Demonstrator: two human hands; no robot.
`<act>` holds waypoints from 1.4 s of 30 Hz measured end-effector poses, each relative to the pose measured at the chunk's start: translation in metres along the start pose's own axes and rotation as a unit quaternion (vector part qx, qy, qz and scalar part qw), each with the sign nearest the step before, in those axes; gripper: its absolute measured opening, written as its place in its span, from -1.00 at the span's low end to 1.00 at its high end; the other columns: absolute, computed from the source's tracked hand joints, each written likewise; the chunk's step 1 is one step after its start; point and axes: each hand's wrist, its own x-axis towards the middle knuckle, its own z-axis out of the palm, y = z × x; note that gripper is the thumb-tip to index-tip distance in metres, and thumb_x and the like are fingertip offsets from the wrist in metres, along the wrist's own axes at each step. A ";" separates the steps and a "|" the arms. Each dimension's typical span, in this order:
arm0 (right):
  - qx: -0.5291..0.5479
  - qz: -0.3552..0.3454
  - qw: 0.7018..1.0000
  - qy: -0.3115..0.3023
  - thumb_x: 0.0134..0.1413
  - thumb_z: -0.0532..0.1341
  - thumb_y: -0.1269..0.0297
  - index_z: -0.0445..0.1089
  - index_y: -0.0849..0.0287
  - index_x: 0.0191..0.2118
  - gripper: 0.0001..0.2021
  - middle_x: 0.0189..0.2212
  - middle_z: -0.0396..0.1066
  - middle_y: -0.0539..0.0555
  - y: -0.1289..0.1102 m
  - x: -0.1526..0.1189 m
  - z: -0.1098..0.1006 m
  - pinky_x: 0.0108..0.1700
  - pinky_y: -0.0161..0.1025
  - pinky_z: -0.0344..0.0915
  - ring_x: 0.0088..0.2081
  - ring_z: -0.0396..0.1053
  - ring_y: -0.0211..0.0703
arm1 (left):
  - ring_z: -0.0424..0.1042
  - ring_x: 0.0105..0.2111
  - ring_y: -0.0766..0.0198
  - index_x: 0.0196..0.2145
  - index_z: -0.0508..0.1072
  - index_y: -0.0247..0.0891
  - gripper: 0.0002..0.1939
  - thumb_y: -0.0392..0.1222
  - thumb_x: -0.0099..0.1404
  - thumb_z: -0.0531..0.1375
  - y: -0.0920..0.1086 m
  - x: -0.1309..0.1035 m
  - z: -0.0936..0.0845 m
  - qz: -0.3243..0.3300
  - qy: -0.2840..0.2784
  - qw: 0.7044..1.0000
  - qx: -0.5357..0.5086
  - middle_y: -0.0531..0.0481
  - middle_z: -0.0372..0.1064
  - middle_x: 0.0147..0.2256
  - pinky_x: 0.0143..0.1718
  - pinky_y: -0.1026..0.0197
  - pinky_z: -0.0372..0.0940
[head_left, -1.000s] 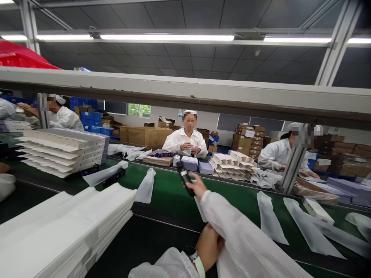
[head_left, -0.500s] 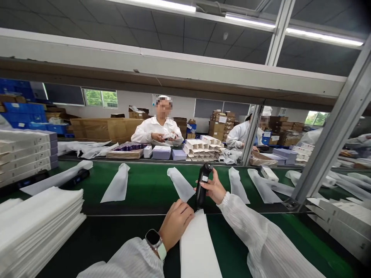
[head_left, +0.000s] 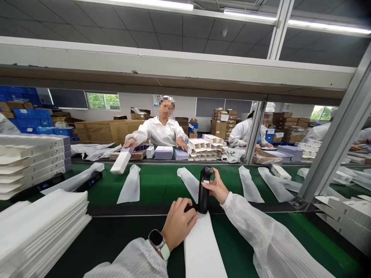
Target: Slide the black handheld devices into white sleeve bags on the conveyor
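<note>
My right hand [head_left: 218, 187] grips a black handheld device [head_left: 204, 193], a thick upright stick with a rounded top and a small white label. Its lower end stands at the far end of a pile of white wrapping sleeves [head_left: 204, 247]. On the left edge of that pile rests my left hand [head_left: 180, 222], fingers bent and apart, with a dark patch between index finger and thumb that I cannot make out. A watch [head_left: 156, 238] is on the left wrist. Just behind the device, a translucent sleeve [head_left: 188, 181] lies on the green belt [head_left: 156, 189].
A tall stack of white sleeves [head_left: 43, 231] stands at left, below stacked white cartons [head_left: 31, 162]. More cartons [head_left: 348, 220] stand at right, by a slanted metal post [head_left: 333, 127]. Across the belt, a co-worker [head_left: 164, 133] holds out a white box [head_left: 121, 161].
The device has become more upright in my right hand. My left fingers have spread a little. Across the belt, the co-worker has reached out with a white box. Sleeves on the belt appear further right.
</note>
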 end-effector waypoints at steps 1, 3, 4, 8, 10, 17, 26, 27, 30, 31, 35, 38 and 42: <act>-0.001 -0.008 1.000 -0.003 -0.35 0.32 0.19 -0.21 -0.04 -0.02 -0.21 -0.47 0.33 -0.02 0.001 0.000 -0.001 -0.50 -0.12 0.32 -0.51 0.38 -0.09 | 0.16 -0.26 0.18 -0.43 0.35 -0.20 -0.84 -0.26 0.20 -0.01 0.000 0.000 0.000 -0.002 0.001 1.000 -0.006 -0.05 0.19 -0.28 -0.30 0.14 0.12; 0.002 -0.016 1.000 -0.021 -0.35 0.32 0.20 -0.22 -0.03 -0.03 -0.22 -0.49 0.32 -0.03 0.004 0.000 -0.001 -0.49 -0.14 0.32 -0.49 0.38 -0.10 | 0.16 -0.26 0.18 -0.42 0.35 -0.19 -0.86 -0.27 0.18 0.00 0.000 0.000 0.001 -0.009 0.010 1.000 -0.025 -0.04 0.19 -0.28 -0.29 0.14 0.12; 0.006 -0.015 0.999 -0.031 -0.34 0.32 0.20 -0.22 -0.03 -0.04 -0.22 -0.50 0.31 -0.04 0.005 0.000 0.000 -0.48 -0.13 0.32 -0.49 0.38 -0.10 | 0.16 -0.26 0.19 -0.43 0.35 -0.19 -0.87 -0.27 0.18 0.01 0.000 0.000 0.001 -0.014 0.015 0.999 -0.036 -0.04 0.18 -0.28 -0.28 0.14 0.13; 0.014 0.011 1.000 -0.012 -0.33 0.31 0.16 -0.16 -0.06 -0.09 -0.30 -0.46 0.30 -0.06 0.010 -0.002 0.005 -0.48 -0.11 0.31 -0.53 0.37 -0.13 | 0.15 -0.24 0.20 -0.52 0.33 -0.22 -0.89 -0.25 0.14 0.07 0.002 0.001 0.001 -0.050 0.025 0.992 -0.116 -0.03 0.15 -0.29 -0.21 0.13 0.13; 0.012 0.031 0.999 0.002 -0.29 0.27 0.09 -0.09 -0.05 -0.15 -0.41 -0.47 0.30 -0.08 0.010 -0.002 0.008 -0.52 -0.14 0.30 -0.56 0.36 -0.15 | 0.15 -0.22 0.22 -0.56 0.30 -0.23 -0.87 -0.23 0.12 0.10 0.004 0.004 0.000 -0.091 0.027 0.980 -0.175 -0.02 0.14 -0.29 -0.16 0.14 0.12; 0.021 0.092 0.980 -0.175 -0.21 0.17 -0.05 0.21 0.21 -0.47 -0.63 -0.54 0.28 -0.02 0.012 -0.007 0.007 -0.48 -0.40 0.19 -0.50 0.29 -0.33 | 0.11 -0.11 0.18 -0.59 0.29 -0.25 -0.80 -0.11 0.09 0.14 0.004 0.028 -0.020 -0.206 0.042 0.922 -0.324 0.00 0.10 -0.23 -0.06 0.11 0.04; -0.034 0.030 0.994 -0.103 -0.22 0.21 0.05 0.28 0.23 -0.48 -0.69 -0.62 0.26 -0.02 0.003 0.016 -0.002 -0.52 -0.33 0.18 -0.60 0.23 -0.30 | 0.19 -0.24 0.28 -0.21 0.23 -0.16 -0.75 -0.02 0.24 -0.08 -0.002 0.020 -0.012 -0.259 0.103 0.892 -0.357 -0.01 0.14 -0.24 -0.25 0.24 0.15; -0.058 -0.019 0.998 -0.011 -0.20 0.18 0.02 0.26 0.22 -0.46 -0.68 -0.62 0.24 -0.03 -0.001 0.028 -0.006 -0.52 -0.34 0.16 -0.60 0.21 -0.31 | 0.18 -0.24 0.27 -0.18 0.21 -0.16 -0.74 -0.03 0.23 -0.08 -0.003 0.015 -0.006 -0.270 0.089 0.897 -0.338 -0.01 0.15 -0.26 -0.23 0.22 0.14; -0.248 -0.128 0.931 0.236 -0.11 0.06 -0.02 0.22 0.22 -0.54 -0.65 -0.66 0.17 -0.05 -0.003 0.070 -0.019 -0.51 -0.35 0.09 -0.59 0.13 -0.30 | 0.16 -0.25 0.22 -0.30 0.28 -0.19 -0.79 -0.05 0.14 0.04 -0.006 0.003 0.010 -0.263 0.007 0.928 -0.264 0.02 0.19 -0.34 -0.18 0.14 0.09; -0.314 -0.139 0.894 0.286 -0.10 0.03 0.00 0.20 0.22 -0.59 -0.65 -0.68 0.15 -0.04 0.001 0.083 -0.023 -0.51 -0.35 0.07 -0.59 0.11 -0.29 | 0.16 -0.26 0.21 -0.36 0.29 -0.20 -0.81 -0.06 0.11 0.07 -0.007 0.001 0.013 -0.252 -0.022 0.936 -0.243 0.04 0.20 -0.37 -0.18 0.13 0.08; -0.403 -0.116 0.832 0.363 -0.10 0.02 0.13 0.13 0.21 -0.68 -0.70 -0.70 0.15 -0.01 0.024 0.113 -0.034 -0.47 -0.32 0.01 -0.57 0.11 -0.24 | 0.15 -0.29 0.22 -0.48 0.28 -0.22 -0.82 -0.05 0.09 0.07 -0.008 0.000 0.016 -0.231 -0.105 0.952 -0.169 0.07 0.20 -0.44 -0.23 0.14 0.06; -0.424 -0.093 0.808 0.399 -0.08 -0.02 0.19 0.17 0.21 -0.63 -0.74 -0.66 0.21 0.05 0.031 0.120 -0.038 -0.46 -0.30 0.01 -0.54 0.16 -0.18 | 0.14 -0.30 0.22 -0.52 0.27 -0.23 -0.80 -0.03 0.05 0.10 -0.009 0.002 0.016 -0.230 -0.124 0.952 -0.161 0.07 0.20 -0.46 -0.24 0.16 0.05; -0.459 -0.083 0.780 0.416 0.00 -0.10 0.19 0.25 0.25 -0.50 -0.70 -0.53 0.29 0.14 0.028 0.125 -0.041 -0.39 -0.27 0.06 -0.45 0.23 -0.11 | 0.13 -0.29 0.21 -0.50 0.27 -0.21 -0.79 -0.03 -0.02 0.15 -0.010 0.001 0.017 -0.224 -0.125 0.951 -0.174 0.08 0.22 -0.44 -0.23 0.15 0.04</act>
